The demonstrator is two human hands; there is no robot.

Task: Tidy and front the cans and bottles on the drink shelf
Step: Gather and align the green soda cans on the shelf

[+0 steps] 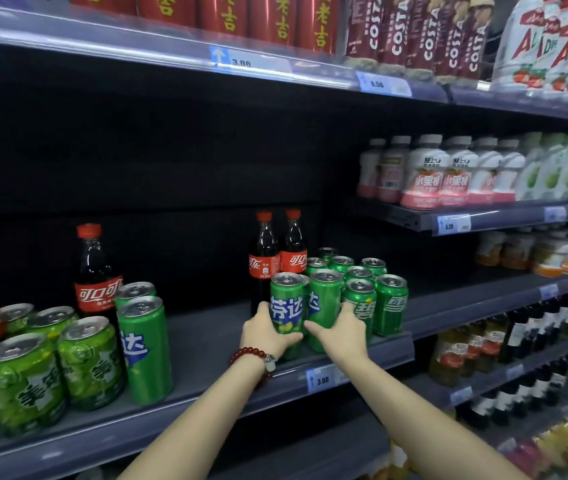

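Left hand (264, 332) curled round a tall green can (286, 306), right hand (339, 332) gripping the neighbouring tall green can (324, 303), both upright near the shelf (206, 341) edge, two cola bottles (277, 258) behind.

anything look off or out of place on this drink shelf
Nothing is spilled or visibly damaged. The odd part is the wide bare stretch of shelf between the left group of green cans and the cluster the left hand and right hand grip. One cola bottle stands apart from the other two.
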